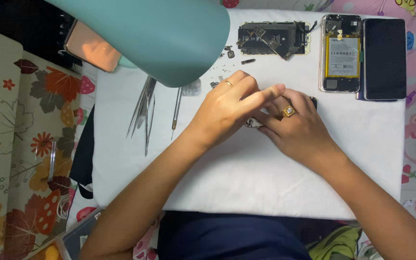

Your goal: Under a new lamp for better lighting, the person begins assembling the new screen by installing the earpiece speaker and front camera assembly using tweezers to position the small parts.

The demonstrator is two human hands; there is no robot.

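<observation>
A white pad (246, 178) carries everything. Taking the opened phone with the yellow-edged battery (341, 52) at its far right as landmark: a dark phone screen (384, 58) lies just right of it, touching. A stripped phone frame with dark circuit boards (273, 37) lies to its left, apart. Further left and nearer, small screws and loose parts (228, 52) lie scattered. Well to the left lie metal tweezers (143, 108) and a thin screwdriver (176, 107), side by side, pointing toward the near edge.
</observation>
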